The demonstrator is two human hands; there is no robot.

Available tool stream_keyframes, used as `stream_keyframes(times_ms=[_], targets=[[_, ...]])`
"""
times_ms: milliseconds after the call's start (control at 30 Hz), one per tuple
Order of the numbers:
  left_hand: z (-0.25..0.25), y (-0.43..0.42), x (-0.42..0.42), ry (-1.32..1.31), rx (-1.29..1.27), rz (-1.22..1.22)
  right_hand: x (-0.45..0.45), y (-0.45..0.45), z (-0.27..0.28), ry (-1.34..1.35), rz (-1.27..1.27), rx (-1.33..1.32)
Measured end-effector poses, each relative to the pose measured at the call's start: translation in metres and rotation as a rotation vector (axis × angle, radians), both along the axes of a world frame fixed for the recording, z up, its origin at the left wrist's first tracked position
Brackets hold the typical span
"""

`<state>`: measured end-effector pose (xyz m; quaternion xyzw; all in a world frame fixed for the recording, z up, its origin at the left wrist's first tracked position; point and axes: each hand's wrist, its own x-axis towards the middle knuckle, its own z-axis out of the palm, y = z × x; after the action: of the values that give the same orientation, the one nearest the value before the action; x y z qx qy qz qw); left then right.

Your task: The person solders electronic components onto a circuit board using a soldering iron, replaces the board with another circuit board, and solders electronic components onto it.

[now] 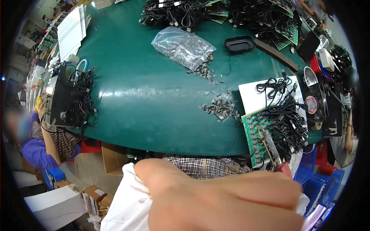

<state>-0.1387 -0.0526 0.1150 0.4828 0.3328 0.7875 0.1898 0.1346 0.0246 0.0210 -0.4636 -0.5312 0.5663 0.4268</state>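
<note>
A large, blurred bare hand or forearm, apparently that of my left hand (223, 200), stretches across the bottom close to the camera. A white sleeve or cloth (127, 200) lies at its left side. Its fingers cannot be made out. Beyond it, what looks like a soldering iron with a red handle (283, 169) points over a green circuit board panel (252, 140); the handle's lower end is hidden, and whether a hand grips it cannot be seen. Black cables (283, 129) with plugs lie over the panel and a white board (250, 94). My right hand is not distinguishable.
Small metal parts (223, 107) are heaped left of the panel, near a spilling plastic bag (181, 46). A black tray (239, 44), cable bundles (173, 13) and a fan (314, 104) stand around. At left, a person in purple sleeves (40, 152) sits by a black box (61, 100).
</note>
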Motion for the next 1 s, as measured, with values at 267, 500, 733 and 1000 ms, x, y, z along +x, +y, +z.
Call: stream_keyframes(times_ms=[267,500,733,1000], targets=[[0.004,0.009,0.016,-0.017,0.172,-0.108,0.037,-0.007,-0.029,0.046,0.005,-0.007],[0.029,-0.014,-0.006,0.120,0.289,0.069,-0.022,0.041,-0.057,0.236,0.284,0.008],[0.049,-0.026,-0.013,0.328,0.380,0.264,-0.129,0.057,-0.060,0.416,0.609,0.045],[0.054,-0.028,-0.021,0.310,0.491,0.120,-0.135,0.052,-0.045,0.420,0.584,0.098]])
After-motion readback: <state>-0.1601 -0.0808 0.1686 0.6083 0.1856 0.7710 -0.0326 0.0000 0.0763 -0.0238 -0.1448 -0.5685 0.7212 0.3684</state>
